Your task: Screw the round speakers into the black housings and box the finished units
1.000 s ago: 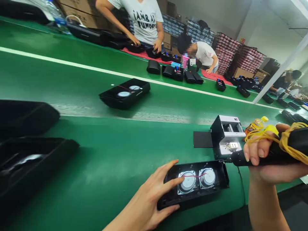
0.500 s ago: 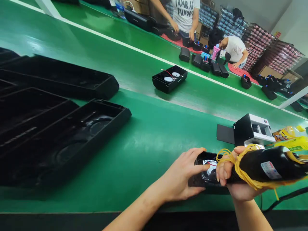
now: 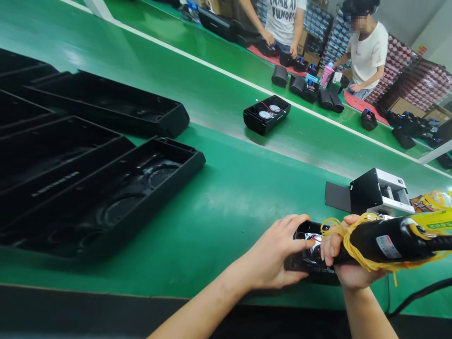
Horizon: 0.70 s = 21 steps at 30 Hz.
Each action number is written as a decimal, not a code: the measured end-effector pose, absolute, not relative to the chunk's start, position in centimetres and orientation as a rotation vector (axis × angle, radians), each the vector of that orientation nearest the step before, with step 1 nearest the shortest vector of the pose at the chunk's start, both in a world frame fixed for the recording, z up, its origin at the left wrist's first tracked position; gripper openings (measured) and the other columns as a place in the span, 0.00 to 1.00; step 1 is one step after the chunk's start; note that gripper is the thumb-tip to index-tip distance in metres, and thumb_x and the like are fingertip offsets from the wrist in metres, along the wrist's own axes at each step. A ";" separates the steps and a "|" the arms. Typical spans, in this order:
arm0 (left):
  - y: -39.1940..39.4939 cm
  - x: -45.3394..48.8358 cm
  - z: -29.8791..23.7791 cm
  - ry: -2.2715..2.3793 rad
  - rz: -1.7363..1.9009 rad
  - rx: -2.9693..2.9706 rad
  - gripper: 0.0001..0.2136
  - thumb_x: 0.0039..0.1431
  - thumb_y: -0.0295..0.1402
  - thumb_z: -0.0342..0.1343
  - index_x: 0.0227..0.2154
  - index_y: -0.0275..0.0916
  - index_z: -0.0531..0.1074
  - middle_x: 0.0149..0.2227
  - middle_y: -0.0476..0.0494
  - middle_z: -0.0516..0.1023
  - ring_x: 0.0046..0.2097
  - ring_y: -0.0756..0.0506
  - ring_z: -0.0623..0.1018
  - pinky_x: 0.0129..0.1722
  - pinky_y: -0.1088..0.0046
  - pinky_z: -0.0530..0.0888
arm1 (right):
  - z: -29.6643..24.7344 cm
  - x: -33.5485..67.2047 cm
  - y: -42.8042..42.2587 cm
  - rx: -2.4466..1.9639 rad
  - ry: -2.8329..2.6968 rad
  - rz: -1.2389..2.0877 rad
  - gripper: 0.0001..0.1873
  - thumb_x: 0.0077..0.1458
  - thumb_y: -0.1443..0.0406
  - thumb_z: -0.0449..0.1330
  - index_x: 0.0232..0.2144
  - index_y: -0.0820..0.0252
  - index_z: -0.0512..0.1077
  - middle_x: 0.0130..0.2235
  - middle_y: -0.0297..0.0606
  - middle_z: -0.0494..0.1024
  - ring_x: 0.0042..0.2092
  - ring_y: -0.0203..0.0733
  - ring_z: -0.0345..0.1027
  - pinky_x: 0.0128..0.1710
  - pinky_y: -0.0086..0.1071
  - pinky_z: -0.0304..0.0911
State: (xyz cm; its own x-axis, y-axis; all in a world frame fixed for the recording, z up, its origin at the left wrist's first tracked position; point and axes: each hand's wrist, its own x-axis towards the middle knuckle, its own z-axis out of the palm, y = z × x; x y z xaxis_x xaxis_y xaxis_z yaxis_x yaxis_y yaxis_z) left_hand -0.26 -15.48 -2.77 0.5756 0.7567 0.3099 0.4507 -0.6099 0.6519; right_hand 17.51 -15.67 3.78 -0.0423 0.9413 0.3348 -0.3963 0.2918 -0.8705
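Note:
My left hand [image 3: 273, 256] grips the near-left end of a black speaker housing [image 3: 295, 262] on the green bench, thumb reaching over its opening. Inside the housing a silver-backed speaker [image 3: 315, 239] and a red wire show in part. My right hand [image 3: 353, 273] is wrapped around a black electric screwdriver [image 3: 369, 242] with yellow cord wound about it. The screwdriver points down over the housing; its tip is hidden behind my fingers.
Large black speaker casings [image 3: 116, 207] lie at left. Another open housing [image 3: 267, 115] with two speakers sits farther back. A black-and-white device [image 3: 377, 190] and a yellow-labelled bottle [image 3: 434, 202] stand at right. Two co-workers [image 3: 367, 52] are across the bench; a black cable [image 3: 423, 292] runs right.
The camera view has shifted slightly, moving the scene rightward. The co-worker at right has gone from bent over to upright. Both my hands keep their hold on the housing and screwdriver.

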 end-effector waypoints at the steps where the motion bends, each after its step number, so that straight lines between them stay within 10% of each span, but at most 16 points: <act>1: -15.5 -0.3 -2.8 0.962 0.801 2.302 0.26 0.50 0.37 0.72 0.55 0.51 0.77 0.68 0.36 0.64 0.65 0.28 0.68 0.63 0.44 0.71 | 3.7 17.5 -15.7 -0.637 -1.126 1.203 0.36 0.51 0.28 0.59 0.43 0.48 0.77 0.20 0.26 0.72 0.15 0.34 0.55 0.19 0.30 0.58; 21: -15.8 -0.4 -2.7 0.928 0.797 2.328 0.28 0.53 0.43 0.72 0.58 0.50 0.76 0.67 0.35 0.64 0.65 0.28 0.68 0.64 0.45 0.71 | -0.4 19.1 -16.3 -0.717 -1.220 1.403 0.29 0.51 0.32 0.61 0.35 0.46 0.76 0.18 0.27 0.65 0.17 0.41 0.58 0.18 0.36 0.64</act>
